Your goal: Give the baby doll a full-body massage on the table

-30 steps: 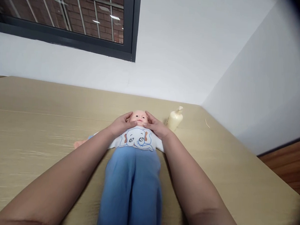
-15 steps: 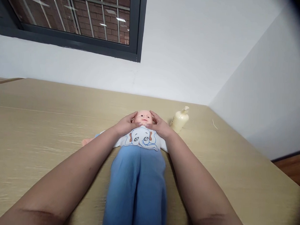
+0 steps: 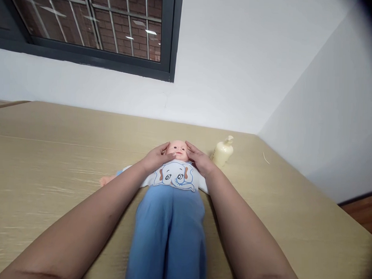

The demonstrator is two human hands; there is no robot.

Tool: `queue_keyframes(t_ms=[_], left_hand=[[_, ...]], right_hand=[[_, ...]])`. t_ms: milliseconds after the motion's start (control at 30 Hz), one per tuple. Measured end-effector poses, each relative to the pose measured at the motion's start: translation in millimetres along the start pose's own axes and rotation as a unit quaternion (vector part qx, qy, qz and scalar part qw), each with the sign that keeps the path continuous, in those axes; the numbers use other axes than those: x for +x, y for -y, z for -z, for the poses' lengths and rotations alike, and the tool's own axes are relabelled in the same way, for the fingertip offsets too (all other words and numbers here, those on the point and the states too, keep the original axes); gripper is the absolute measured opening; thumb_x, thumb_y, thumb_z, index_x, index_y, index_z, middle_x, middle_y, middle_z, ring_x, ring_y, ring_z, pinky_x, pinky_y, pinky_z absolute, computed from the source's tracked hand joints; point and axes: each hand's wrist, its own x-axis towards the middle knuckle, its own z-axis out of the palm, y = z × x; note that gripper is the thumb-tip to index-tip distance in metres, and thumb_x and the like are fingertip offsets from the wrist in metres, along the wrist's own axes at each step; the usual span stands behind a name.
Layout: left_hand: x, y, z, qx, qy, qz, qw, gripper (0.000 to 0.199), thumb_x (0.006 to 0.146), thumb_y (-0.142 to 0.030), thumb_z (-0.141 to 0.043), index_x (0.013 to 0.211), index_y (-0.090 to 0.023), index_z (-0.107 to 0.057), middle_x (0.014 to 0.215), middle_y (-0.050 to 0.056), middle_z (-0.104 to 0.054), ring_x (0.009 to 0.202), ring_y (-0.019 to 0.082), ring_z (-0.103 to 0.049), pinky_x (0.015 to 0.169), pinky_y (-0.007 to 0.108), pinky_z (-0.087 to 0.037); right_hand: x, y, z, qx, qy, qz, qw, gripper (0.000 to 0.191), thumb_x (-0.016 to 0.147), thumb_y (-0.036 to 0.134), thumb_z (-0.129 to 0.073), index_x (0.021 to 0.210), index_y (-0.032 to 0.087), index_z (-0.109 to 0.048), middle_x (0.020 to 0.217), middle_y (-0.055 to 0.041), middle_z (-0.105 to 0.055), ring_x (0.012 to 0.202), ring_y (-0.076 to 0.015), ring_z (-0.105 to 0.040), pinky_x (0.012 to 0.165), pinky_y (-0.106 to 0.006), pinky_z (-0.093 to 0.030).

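Observation:
A baby doll (image 3: 171, 220) lies on its back on the table, dressed in blue trousers and a white top with an elephant face on the chest. Its head points to the far wall. My left hand (image 3: 157, 157) cups one side of the doll's head, with the thumb on its cheek. On the other side my right hand (image 3: 200, 158) curves round the head, fingers along the temple and thumb at the cheek. One doll hand (image 3: 105, 180) sticks out beyond my left forearm; the other is hidden.
A cream pump bottle (image 3: 222, 152) stands close to my right hand. The wood-grain table (image 3: 51, 159) meets a white wall (image 3: 218, 75) at the back. A small pale strip (image 3: 266, 158) lies farther right. A barred window (image 3: 95, 26) is up left.
My right thumb has shifted from under the doll's chin outward to its cheek. Both hands stay at the head. The view has tilted slightly upward.

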Motion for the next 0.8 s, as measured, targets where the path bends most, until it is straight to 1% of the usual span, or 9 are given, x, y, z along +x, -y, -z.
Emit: queue_keyframes(t_ms=[67, 167, 233, 400, 500, 633, 733, 800], left_hand=[[-0.1, -0.9, 0.9, 0.007, 0.019, 0.006, 1.000, 0.076, 0.071, -0.051, -0.084, 0.134, -0.016, -0.059, 0.129, 0.017, -0.069, 0.115, 0.039, -0.067, 0.094, 0.048, -0.056], [0.8, 0.1, 2.0, 0.015, 0.002, 0.009, 1.000, 0.073, 0.069, -0.046, -0.087, 0.131, -0.018, -0.060, 0.127, 0.015, -0.070, 0.116, 0.038, -0.067, 0.093, 0.046, -0.057], [1.3, 1.3, 2.3, 0.012, 0.005, 0.006, 1.000, 0.071, 0.069, -0.045, -0.087, 0.129, -0.018, -0.060, 0.127, 0.014, -0.070, 0.117, 0.038, -0.066, 0.093, 0.046, -0.057], [0.1, 1.6, 2.4, -0.011, 0.041, -0.014, 0.999, 0.069, 0.072, -0.046, -0.084, 0.130, -0.019, -0.059, 0.130, 0.016, -0.068, 0.118, 0.039, -0.065, 0.096, 0.050, -0.055], [-0.9, 0.7, 2.2, -0.013, 0.043, -0.016, 0.999, 0.068, 0.072, -0.046, -0.084, 0.129, -0.018, -0.060, 0.129, 0.017, -0.068, 0.118, 0.040, -0.065, 0.098, 0.053, -0.054], [0.2, 2.7, 2.4, -0.036, 0.040, -0.002, 0.999, 0.071, 0.072, -0.046, -0.085, 0.132, -0.017, -0.058, 0.129, 0.018, -0.068, 0.116, 0.039, -0.066, 0.095, 0.050, -0.055], [1.5, 6.1, 3.6, -0.061, 0.042, -0.004, 0.997, 0.072, 0.070, -0.045, -0.087, 0.130, -0.016, -0.059, 0.130, 0.019, -0.067, 0.114, 0.038, -0.067, 0.094, 0.047, -0.055], [1.7, 7.7, 4.6, -0.082, 0.047, -0.001, 0.996, 0.072, 0.070, -0.043, -0.088, 0.130, -0.014, -0.060, 0.129, 0.019, -0.067, 0.112, 0.037, -0.067, 0.093, 0.045, -0.054]], right_hand=[[1.2, -0.5, 0.0, -0.036, 0.013, 0.021, 0.999, 0.091, 0.077, 0.048, -0.080, 0.155, 0.032, -0.037, 0.156, -0.0046, -0.047, 0.137, -0.0309, -0.053, 0.115, -0.048, -0.044], [1.6, -0.4, 0.0, -0.087, 0.028, 0.038, 0.995, 0.106, 0.069, 0.043, -0.089, 0.157, 0.031, -0.032, 0.161, -0.0065, -0.039, 0.140, -0.0324, -0.049, 0.114, -0.046, -0.045], [1.3, -0.3, -0.2, -0.106, 0.024, 0.038, 0.993, 0.112, 0.068, 0.042, -0.090, 0.159, 0.030, -0.027, 0.163, -0.0082, -0.035, 0.141, -0.0325, -0.048, 0.114, -0.046, -0.046], [1.1, -1.7, -0.1, -0.146, 0.004, 0.039, 0.989, 0.114, 0.068, 0.042, -0.090, 0.160, 0.029, -0.024, 0.164, -0.0097, -0.033, 0.143, -0.0322, -0.045, 0.117, -0.047, -0.042], [2.5, -3.8, 1.2, -0.165, -0.010, 0.042, 0.985, 0.115, 0.068, 0.043, -0.090, 0.160, 0.029, -0.023, 0.164, -0.0093, -0.034, 0.143, -0.0324, -0.045, 0.117, -0.048, -0.041], [4.8, -7.4, 3.3, -0.136, -0.002, 0.046, 0.990, 0.111, 0.070, 0.042, -0.089, 0.160, 0.028, -0.026, 0.163, -0.0093, -0.035, 0.144, -0.0305, -0.044, 0.117, -0.045, -0.041], [5.0, -8.8, 4.6, -0.075, 0.016, 0.048, 0.996, 0.109, 0.070, 0.039, -0.089, 0.159, 0.027, -0.026, 0.162, -0.0096, -0.037, 0.144, -0.0296, -0.045, 0.117, -0.045, -0.041], [3.8, -7.9, 5.1, -0.028, 0.028, 0.046, 0.998, 0.107, 0.070, 0.036, -0.089, 0.158, 0.028, -0.030, 0.160, -0.0087, -0.041, 0.143, -0.0295, -0.046, 0.117, -0.045, -0.041]])
